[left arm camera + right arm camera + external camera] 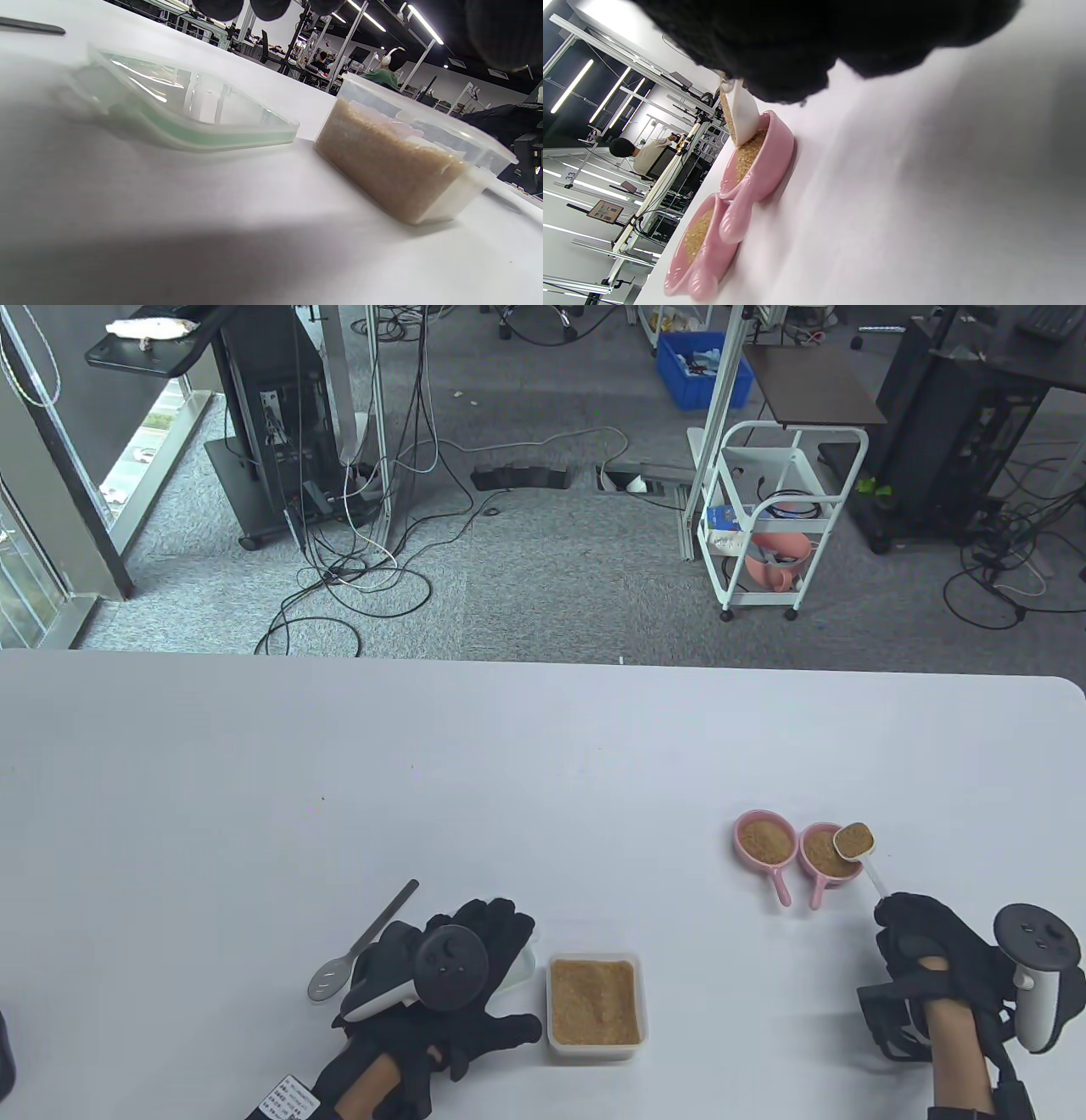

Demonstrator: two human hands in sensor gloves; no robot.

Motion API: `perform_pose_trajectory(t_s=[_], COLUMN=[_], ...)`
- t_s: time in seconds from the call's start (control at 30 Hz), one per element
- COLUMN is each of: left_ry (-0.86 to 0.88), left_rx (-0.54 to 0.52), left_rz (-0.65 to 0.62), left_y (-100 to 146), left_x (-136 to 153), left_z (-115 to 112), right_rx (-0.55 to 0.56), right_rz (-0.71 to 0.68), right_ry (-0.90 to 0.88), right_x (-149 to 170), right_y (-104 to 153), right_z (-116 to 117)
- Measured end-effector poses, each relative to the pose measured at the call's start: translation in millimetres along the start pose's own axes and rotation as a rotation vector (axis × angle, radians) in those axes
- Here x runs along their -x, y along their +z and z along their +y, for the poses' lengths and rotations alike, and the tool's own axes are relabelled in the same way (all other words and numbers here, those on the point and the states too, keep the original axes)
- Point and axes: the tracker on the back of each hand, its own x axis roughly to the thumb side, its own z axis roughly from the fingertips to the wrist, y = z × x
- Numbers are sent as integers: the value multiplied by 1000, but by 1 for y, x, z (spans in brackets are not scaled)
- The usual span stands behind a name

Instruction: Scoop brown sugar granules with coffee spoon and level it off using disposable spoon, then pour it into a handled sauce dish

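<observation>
One full spoon (853, 841) of brown sugar sits tilted over the right pink dish (825, 855), handle pinched by the right hand (929, 946). Judgement: roll the wrist slowly and keep the bowl over the dish centre. Left hand (462, 984) rests flat, fingers spread, beside the sugar tub (594, 1005). Only the left wrist view shows the clear lid (191, 114) clearly.

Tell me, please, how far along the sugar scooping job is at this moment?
Scooping looks done: the white spoon, pinched by the right hand, is full and held over the right pink dish, which already holds sugar. Pouring remains. The left hand rests flat beside the sugar tub.
</observation>
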Motion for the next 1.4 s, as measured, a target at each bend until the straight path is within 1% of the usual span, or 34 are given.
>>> perform_pose_trajectory(t_s=[0.8, 1.4], left_ry=[-9, -15], left_rx=[12, 21], left_rz=[1, 2], left_y=[-1, -1], left_x=[0, 0], left_z=[-2, -4], right_rx=[127, 211], right_rz=[-131, -215], right_ry=[263, 413], right_x=[-23, -37], right_y=[11, 20], right_z=[5, 9])
